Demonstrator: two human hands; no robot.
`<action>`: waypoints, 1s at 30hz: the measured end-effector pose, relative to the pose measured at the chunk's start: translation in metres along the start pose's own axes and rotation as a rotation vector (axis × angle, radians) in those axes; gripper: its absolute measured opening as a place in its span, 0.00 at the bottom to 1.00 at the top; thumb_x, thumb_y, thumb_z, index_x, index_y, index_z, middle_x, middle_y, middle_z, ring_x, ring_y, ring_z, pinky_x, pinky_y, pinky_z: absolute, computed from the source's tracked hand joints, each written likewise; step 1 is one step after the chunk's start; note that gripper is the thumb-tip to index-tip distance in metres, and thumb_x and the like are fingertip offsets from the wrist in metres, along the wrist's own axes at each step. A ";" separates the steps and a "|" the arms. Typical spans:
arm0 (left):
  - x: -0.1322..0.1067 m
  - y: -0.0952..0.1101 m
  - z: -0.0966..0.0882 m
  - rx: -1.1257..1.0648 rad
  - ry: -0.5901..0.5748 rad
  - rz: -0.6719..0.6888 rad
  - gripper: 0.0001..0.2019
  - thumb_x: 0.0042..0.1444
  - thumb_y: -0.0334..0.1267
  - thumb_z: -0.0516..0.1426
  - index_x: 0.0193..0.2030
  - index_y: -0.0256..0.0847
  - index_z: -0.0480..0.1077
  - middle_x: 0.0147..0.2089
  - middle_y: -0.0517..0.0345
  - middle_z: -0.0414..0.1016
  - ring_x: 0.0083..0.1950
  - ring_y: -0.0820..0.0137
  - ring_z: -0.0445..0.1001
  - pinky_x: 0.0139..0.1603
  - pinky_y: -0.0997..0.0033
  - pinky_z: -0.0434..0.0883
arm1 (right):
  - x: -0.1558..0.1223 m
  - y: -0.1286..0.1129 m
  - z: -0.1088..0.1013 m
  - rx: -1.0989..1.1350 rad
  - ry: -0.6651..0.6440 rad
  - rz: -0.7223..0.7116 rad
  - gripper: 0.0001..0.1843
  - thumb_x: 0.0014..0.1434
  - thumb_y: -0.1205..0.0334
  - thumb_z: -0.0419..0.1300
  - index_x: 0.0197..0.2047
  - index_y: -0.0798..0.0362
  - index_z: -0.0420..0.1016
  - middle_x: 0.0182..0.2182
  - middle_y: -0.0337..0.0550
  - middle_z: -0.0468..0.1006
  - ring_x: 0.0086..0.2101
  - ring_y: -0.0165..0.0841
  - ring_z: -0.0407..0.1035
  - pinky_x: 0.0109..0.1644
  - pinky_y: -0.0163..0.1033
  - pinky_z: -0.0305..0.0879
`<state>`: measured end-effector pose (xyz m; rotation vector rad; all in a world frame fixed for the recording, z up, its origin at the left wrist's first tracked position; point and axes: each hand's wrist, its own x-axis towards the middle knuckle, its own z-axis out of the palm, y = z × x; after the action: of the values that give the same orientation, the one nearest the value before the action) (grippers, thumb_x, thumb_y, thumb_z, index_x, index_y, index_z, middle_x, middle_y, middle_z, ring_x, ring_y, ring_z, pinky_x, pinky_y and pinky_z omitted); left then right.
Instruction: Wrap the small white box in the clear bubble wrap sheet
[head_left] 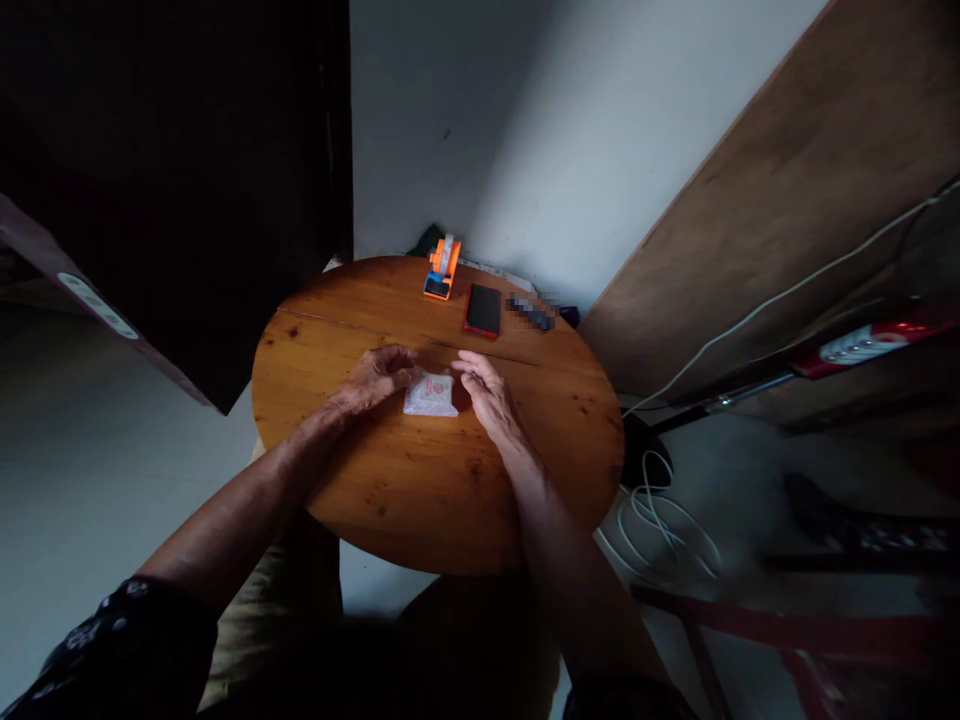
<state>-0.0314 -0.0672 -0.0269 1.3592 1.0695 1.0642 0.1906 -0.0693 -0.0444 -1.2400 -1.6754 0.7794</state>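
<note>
A small flat packet (431, 396), whitish with red print and a shiny clear wrapping, lies on the round wooden table (420, 470). My left hand (379, 378) is at its upper left corner, fingers curled and thumb against the packet's edge. On the other side, my right hand (487, 395) is held just off the packet, its fingers stretched out and thumb apart, with nothing seen in it. The undersides of the left fingers are hidden.
Toward the table's back stand an orange tape dispenser (442, 268), a red-edged dark phone (482, 310) and a partly pixelated dark object (531, 312). A white wall rises behind. White cable (660, 510) coils on the floor at right, near a red-and-black frame (787, 625).
</note>
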 end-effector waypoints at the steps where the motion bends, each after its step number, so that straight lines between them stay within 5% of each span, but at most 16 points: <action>1: 0.000 0.000 0.000 0.005 -0.005 0.003 0.24 0.41 0.49 0.66 0.42 0.36 0.73 0.41 0.51 0.79 0.41 0.64 0.76 0.45 0.64 0.70 | -0.001 -0.001 0.000 0.002 -0.009 0.002 0.19 0.62 0.55 0.56 0.55 0.46 0.72 0.48 0.43 0.82 0.49 0.41 0.75 0.58 0.51 0.68; 14: 0.001 -0.005 -0.001 -0.014 -0.071 0.017 0.25 0.44 0.46 0.67 0.47 0.35 0.72 0.43 0.51 0.78 0.43 0.64 0.76 0.47 0.63 0.70 | -0.004 -0.012 -0.003 -0.011 0.054 -0.048 0.20 0.63 0.44 0.56 0.52 0.47 0.73 0.43 0.42 0.84 0.44 0.39 0.76 0.51 0.46 0.70; 30: 0.002 -0.009 -0.001 -0.075 -0.104 0.022 0.25 0.44 0.45 0.67 0.48 0.36 0.71 0.41 0.51 0.79 0.40 0.65 0.77 0.42 0.65 0.71 | -0.004 -0.011 0.000 -0.040 -0.012 -0.048 0.22 0.64 0.43 0.53 0.54 0.46 0.72 0.47 0.44 0.83 0.48 0.41 0.75 0.56 0.50 0.68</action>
<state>-0.0329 -0.0650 -0.0360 1.3537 0.9317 1.0286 0.1869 -0.0761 -0.0356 -1.2195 -1.7321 0.7291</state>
